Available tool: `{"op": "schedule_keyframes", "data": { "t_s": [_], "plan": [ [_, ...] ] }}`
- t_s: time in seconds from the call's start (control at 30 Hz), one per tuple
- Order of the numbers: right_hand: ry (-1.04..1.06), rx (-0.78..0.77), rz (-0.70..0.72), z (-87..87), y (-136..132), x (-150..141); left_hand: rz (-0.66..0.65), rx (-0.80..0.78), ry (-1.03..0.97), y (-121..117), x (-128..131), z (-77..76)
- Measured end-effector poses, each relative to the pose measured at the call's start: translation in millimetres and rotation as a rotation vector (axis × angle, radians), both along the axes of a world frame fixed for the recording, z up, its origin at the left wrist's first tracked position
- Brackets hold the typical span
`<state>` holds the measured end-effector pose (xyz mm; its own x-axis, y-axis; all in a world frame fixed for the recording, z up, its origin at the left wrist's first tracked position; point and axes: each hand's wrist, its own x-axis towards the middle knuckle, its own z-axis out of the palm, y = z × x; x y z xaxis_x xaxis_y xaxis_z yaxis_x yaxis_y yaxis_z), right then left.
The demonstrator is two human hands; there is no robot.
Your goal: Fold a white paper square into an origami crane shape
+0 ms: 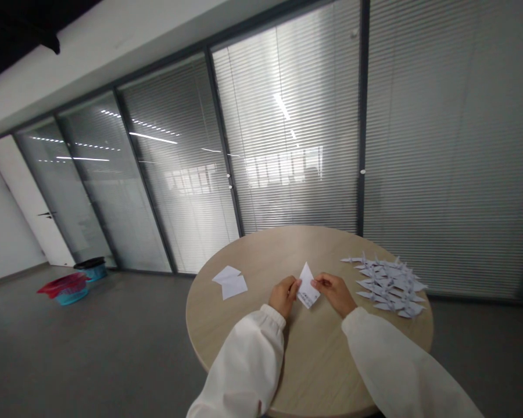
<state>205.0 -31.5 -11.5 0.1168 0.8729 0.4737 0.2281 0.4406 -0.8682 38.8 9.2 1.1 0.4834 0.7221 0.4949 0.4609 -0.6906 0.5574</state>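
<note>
Between my hands is a folded sheet of white paper (306, 285), kite-shaped, its sharp tip pointing away from me and dark print near its lower end. My left hand (284, 295) pinches its left edge between thumb and fingers. On the opposite edge, my right hand (335, 292) is closed with thumb and index finger on the paper. Several folded white paper cranes (390, 284) lie in a crowded group to the right of my right hand. Left of my left hand rest white paper pieces (230, 281) with creases.
The round wooden table (305, 244) stands before a glass partition with blinds (287, 116). On the grey floor to the left are a blue bin with a red liner (70, 290) and another with a black liner (93, 270). A white door (30, 197) is at far left.
</note>
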Motion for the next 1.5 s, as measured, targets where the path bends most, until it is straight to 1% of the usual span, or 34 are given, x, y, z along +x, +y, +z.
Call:
{"op": "schedule_keyframes", "data": {
  "t_s": [0.1,0.23,0.37,0.47,0.57,0.67,0.77,0.87,0.97,1.1,1.27,1.4,1.5],
  "plan": [
    [-0.025,-0.017,0.019,-1.0,-0.1,-1.3,-0.004,-0.009,-0.016,0.9,0.0,-0.2],
    [-0.029,-0.040,0.054,-0.7,-0.2,-3.6,0.020,0.050,-0.009,0.9,-0.6,0.8],
    [0.017,-0.034,0.083,0.3,-0.4,-4.4,-0.015,0.093,0.032,-1.2,-0.6,1.4],
    [0.039,-0.032,0.069,0.1,-0.4,-3.7,-0.038,0.069,0.054,-2.0,0.0,0.8],
    [-0.002,-0.025,0.039,-0.8,-0.1,-2.9,-0.037,0.008,0.044,-1.5,0.6,-0.1],
    [-0.048,-0.020,0.047,-1.8,0.5,-3.1,-0.021,-0.016,0.010,-0.8,0.9,-0.2],
    [-0.054,-0.033,0.069,-2.4,1.0,-4.1,-0.022,-0.001,-0.001,-1.2,0.6,0.8],
    [-0.013,-0.060,0.126,-2.5,1.0,-5.0,-0.025,0.036,0.004,-2.8,-0.5,2.3],
    [0.022,-0.054,0.170,-2.3,0.9,-5.1,-0.042,0.075,0.027,-4.2,-1.2,2.6],
    [-0.001,-0.036,0.133,-1.9,1.0,-3.5,-0.058,0.080,0.056,-4.6,-0.3,1.1],
    [-0.062,-0.025,0.072,-2.3,0.4,-3.2,-0.060,0.030,0.046,-3.6,1.6,0.5],
    [-0.078,-0.057,0.108,-4.3,0.6,-5.7,-0.049,0.031,0.033,-2.9,1.7,0.9],
    [-0.018,-0.077,0.151,-4.7,1.1,-7.0,-0.050,0.048,0.030,-3.2,1.1,1.3]
  ]
}}
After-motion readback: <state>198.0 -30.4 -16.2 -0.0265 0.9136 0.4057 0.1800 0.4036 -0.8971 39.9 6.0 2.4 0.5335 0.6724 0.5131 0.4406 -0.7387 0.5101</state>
